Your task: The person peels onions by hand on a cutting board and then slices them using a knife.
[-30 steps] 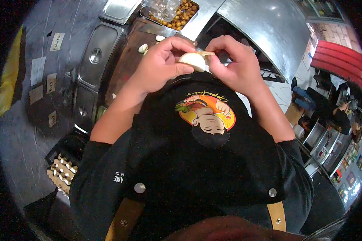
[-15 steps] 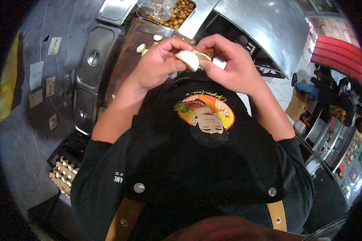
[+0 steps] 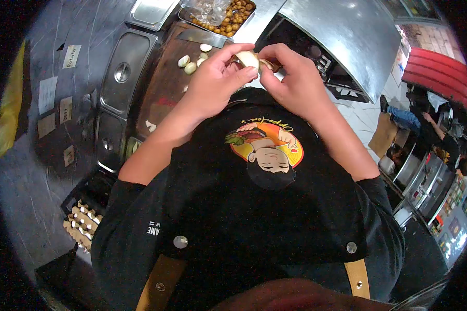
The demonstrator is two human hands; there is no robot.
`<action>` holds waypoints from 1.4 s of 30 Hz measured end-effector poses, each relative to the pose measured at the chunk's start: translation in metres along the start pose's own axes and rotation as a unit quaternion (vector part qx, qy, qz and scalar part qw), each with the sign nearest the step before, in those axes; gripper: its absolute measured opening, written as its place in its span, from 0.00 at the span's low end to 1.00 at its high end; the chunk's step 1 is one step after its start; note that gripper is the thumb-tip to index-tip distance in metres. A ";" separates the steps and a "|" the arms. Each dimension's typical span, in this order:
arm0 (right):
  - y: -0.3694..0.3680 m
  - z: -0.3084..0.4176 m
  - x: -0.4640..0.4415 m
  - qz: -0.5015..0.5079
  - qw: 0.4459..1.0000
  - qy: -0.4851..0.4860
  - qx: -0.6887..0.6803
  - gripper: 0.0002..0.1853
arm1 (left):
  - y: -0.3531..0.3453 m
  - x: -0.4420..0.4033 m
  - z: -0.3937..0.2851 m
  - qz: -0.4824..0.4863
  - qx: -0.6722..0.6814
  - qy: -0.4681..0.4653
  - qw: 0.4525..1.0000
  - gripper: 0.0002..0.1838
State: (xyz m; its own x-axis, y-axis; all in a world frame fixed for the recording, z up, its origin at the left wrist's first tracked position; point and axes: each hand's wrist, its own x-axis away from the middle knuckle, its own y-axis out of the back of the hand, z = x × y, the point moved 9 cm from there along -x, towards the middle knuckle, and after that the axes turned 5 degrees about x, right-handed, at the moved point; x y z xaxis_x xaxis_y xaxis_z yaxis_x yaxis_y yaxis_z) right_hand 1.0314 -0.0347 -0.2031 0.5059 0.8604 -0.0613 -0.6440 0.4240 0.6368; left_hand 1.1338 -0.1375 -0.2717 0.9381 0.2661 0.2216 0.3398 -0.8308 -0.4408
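Note:
My left hand [image 3: 215, 80] is closed around a pale half onion [image 3: 248, 58], its thumb and fingers on the white flesh. Close beside it, my right hand [image 3: 291, 75] pinches brown papery onion skin [image 3: 268, 65] at the onion's edge. Both hands are held above the near end of a dark wooden cutting board [image 3: 163, 72]. On the board lie pale onion pieces, among them one onion piece [image 3: 190, 68] left of my hands. A wide-bladed knife [image 3: 205, 38] lies at the board's far end, its handle hidden behind my left hand.
Behind the knife stands a metal tray [image 3: 253, 10] of small round brown potatoes with a plastic bag on top. Lidded steel containers [image 3: 120, 72] line the left side. A steel hood-like surface [image 3: 342, 41] is at right. An egg carton [image 3: 80, 225] sits lower left; a person is far right.
The half onion has been tilted up and moved slightly away from my body, with both hands closer round it. The person at far right now shows an arm reaching over.

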 end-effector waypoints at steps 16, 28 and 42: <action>-0.012 0.007 0.001 -0.014 0.994 0.087 0.060 0.11 | 0.012 0.003 -0.005 0.014 -0.138 -0.005 0.990 0.29; -0.006 -0.002 -0.006 -0.006 0.999 0.051 -0.006 0.15 | 0.010 0.006 0.000 0.080 -0.110 0.044 0.990 0.32; -0.042 -0.032 -0.017 0.025 0.999 0.002 0.029 0.14 | 0.034 0.004 0.039 0.042 0.156 0.080 0.984 0.26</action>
State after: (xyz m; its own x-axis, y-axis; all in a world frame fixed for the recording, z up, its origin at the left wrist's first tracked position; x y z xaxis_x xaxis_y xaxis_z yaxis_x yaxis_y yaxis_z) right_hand 1.0316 -0.0585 -0.2537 0.4722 0.8809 -0.0315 -0.6335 0.3640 0.6828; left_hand 1.1517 -0.1457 -0.3195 0.9498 0.1013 0.2961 0.2887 -0.6490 -0.7039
